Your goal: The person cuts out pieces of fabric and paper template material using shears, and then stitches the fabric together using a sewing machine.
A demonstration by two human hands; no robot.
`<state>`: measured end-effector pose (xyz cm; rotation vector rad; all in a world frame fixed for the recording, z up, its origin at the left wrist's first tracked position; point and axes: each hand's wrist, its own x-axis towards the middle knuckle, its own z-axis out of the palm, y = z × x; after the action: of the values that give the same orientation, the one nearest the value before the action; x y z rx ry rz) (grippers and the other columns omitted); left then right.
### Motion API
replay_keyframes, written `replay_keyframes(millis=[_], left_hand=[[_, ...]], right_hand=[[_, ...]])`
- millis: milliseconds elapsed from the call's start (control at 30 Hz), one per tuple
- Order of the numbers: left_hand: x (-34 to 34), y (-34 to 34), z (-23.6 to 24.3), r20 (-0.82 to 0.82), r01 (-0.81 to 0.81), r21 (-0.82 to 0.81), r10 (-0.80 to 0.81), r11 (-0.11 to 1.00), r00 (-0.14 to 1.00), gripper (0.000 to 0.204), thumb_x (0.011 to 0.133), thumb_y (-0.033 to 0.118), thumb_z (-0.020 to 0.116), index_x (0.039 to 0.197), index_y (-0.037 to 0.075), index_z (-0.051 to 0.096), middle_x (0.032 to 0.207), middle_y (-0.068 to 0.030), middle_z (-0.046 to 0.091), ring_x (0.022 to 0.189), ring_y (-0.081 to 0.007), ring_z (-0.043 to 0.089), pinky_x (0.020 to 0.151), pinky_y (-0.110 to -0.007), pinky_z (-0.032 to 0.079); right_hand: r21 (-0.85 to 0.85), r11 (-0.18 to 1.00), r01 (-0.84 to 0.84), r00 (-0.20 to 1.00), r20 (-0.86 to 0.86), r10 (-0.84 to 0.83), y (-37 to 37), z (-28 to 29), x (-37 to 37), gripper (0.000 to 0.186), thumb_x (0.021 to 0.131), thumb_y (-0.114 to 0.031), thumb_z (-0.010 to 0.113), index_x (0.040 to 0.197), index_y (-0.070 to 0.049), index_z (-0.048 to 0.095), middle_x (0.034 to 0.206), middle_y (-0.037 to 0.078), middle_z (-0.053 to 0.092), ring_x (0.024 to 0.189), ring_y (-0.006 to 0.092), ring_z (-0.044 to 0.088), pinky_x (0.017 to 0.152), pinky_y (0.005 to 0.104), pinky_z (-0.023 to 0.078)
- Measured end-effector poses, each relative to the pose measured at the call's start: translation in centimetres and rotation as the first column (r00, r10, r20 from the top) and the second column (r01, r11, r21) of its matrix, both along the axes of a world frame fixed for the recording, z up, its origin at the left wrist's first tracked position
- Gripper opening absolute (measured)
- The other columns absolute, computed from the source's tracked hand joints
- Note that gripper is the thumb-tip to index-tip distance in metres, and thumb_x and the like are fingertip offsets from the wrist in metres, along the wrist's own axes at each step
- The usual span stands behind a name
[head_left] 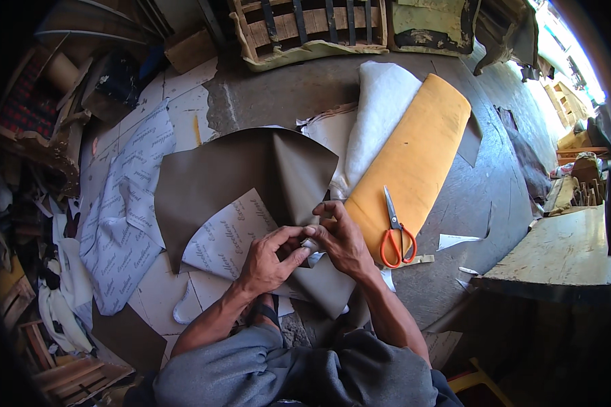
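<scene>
A large sheet of grey-brown leatherette (244,169) lies spread on the floor, one corner folded back to show its pale printed underside (227,237). My left hand (268,261) and my right hand (339,237) meet at the sheet's near edge. Both pinch a small fold of the material between fingers and thumbs. A small white piece (310,244) shows between my fingertips; what it is I cannot tell. Orange-handled scissors (395,234) lie shut just right of my right hand, on a yellow foam slab (414,156).
White wadding (377,115) lies beside the foam. More printed pale material (126,203) is spread at left. A wooden frame (305,27) stands at the far edge, a wooden board (556,251) at right. Offcuts (455,239) litter the concrete floor.
</scene>
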<state>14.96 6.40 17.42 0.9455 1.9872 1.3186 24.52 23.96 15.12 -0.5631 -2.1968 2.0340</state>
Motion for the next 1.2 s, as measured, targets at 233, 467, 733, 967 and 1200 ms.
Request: replay_keyframes(millis=[233,467,733,967,1200], left_hand=[[-0.2,-0.1,-1.2,-0.057,-0.123,-0.078,0.118,0.989,0.991,0.018,0.095,0.006,0.07,0.112,0.001,0.068,0.094,-0.0061,0.074,0.081,-0.008,0.067,0.073,-0.026,0.054],[-0.7,-0.2,-2.0,0.415,-0.343,0.064,0.288,0.937,0.863,0.013,0.096,0.01,0.072,0.101,-0.001,0.068,0.093,-0.0028,0.071,0.083,-0.0052,0.063,0.076,-0.021,0.049],[0.0,1.2,-1.1,0.448,-0.331,0.049,0.275,0.943,0.851,0.015,0.097,0.013,0.071,0.103,0.0,0.069,0.09,-0.0011,0.069,0.08,-0.0042,0.059,0.074,-0.02,0.047],[0.2,0.9,-1.3,0.412,-0.331,0.063,0.278,0.941,0.868,0.016,0.099,0.013,0.068,0.106,-0.001,0.069,0.089,-0.0014,0.07,0.078,-0.005,0.061,0.072,-0.022,0.049],[0.0,0.4,-0.9,0.311,-0.303,0.033,0.278,0.952,0.909,0.017,0.1,0.012,0.064,0.11,-0.002,0.068,0.089,-0.0037,0.071,0.077,-0.0075,0.065,0.071,-0.024,0.053]], right_hand=[[0.055,0.997,0.053,0.996,-0.077,-0.049,0.9,1.0,0.2,0.042,0.103,-0.029,0.063,0.134,-0.006,0.05,0.084,0.016,0.07,0.075,0.0242,0.067,0.07,0.0364,0.051],[0.947,0.288,0.14,0.766,0.081,-0.638,7.4,-6.5,3.5,0.039,0.093,-0.025,0.068,0.124,-0.002,0.059,0.109,0.023,0.065,0.104,0.0408,0.06,0.09,0.0487,0.048],[0.848,0.505,0.162,0.934,0.033,-0.356,7.5,-2.1,5.1,0.015,0.099,-0.018,0.056,0.101,-0.003,0.06,0.088,0.025,0.064,0.083,0.0442,0.063,0.074,0.0522,0.048],[0.203,0.979,-0.023,0.98,0.198,-0.018,-1.3,3.8,1.8,0.03,0.103,-0.035,0.056,0.101,-0.006,0.063,0.074,0.015,0.071,0.076,0.0393,0.071,0.071,0.049,0.053],[0.172,0.984,-0.055,0.972,0.235,0.013,-2.1,3.3,1.0,0.035,0.103,-0.035,0.058,0.102,-0.002,0.069,0.073,0.012,0.07,0.07,0.0267,0.069,0.067,0.04,0.052]])
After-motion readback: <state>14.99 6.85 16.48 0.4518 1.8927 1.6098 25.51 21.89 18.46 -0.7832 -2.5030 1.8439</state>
